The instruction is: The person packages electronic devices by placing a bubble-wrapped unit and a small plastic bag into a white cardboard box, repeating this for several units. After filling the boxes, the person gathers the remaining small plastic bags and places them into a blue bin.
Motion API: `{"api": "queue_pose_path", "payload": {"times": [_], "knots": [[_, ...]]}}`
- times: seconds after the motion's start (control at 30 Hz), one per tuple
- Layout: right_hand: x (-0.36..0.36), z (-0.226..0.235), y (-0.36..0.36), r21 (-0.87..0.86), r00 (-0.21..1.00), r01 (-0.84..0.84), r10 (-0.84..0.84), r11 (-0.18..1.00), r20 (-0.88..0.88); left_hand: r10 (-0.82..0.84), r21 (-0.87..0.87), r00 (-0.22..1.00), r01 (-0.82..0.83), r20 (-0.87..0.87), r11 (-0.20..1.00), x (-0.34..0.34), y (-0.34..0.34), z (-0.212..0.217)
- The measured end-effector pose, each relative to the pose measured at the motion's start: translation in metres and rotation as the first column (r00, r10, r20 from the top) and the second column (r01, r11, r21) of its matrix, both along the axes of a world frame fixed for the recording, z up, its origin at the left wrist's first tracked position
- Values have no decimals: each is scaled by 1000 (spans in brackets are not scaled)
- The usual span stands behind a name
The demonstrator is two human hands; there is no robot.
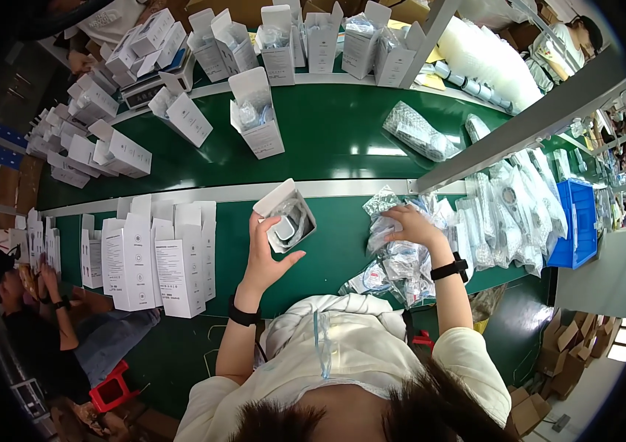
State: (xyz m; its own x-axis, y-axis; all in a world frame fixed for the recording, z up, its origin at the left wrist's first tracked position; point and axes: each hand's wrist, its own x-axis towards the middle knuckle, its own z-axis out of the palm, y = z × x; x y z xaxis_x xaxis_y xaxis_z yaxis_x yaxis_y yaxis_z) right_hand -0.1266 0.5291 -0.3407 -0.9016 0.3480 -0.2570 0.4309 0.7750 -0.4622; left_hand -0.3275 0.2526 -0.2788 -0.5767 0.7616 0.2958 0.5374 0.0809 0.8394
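Note:
My left hand (261, 258) is around the near left side of an open white box (308, 214), fingers on its wall and thumb stretched along its near side. Inside the box lie a white part (283, 230) and clear plastic wrapping. To the right, my right hand (417, 227) reaches over a pile of clear plastic bags (405, 269) with small white parts in them. Its fingers are apart and touch the top bags; whether they grip one is not clear.
Tall white boxes (136, 258) stand at the left on the green table (335, 258). Several open boxes (257, 121) line the far surface. Bubble-wrapped items (501, 214) and a blue bin (574, 221) are at right. A slanting metal post (519, 121) crosses there. A person (29, 309) sits at far left.

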Motion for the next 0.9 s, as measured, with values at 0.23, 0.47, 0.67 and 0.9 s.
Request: {"api": "queue_pose_path", "payload": {"times": [0.23,0.47,0.67,0.9], "knots": [[0,-12,-21,140,993,-97,86,985,82,141,-120,990,-141,-8,983,5,19,16],[-9,25,-18,214,938,-92,157,973,-310,282,-94,954,-291,-101,952,8,24,16],[-30,66,-24,-448,951,193,-278,873,-133,337,-70,941,-336,17,939,-3,28,23],[-41,63,-29,58,784,-164,166,985,-599,324,-21,946,-325,-19,946,-12,29,16]]}}
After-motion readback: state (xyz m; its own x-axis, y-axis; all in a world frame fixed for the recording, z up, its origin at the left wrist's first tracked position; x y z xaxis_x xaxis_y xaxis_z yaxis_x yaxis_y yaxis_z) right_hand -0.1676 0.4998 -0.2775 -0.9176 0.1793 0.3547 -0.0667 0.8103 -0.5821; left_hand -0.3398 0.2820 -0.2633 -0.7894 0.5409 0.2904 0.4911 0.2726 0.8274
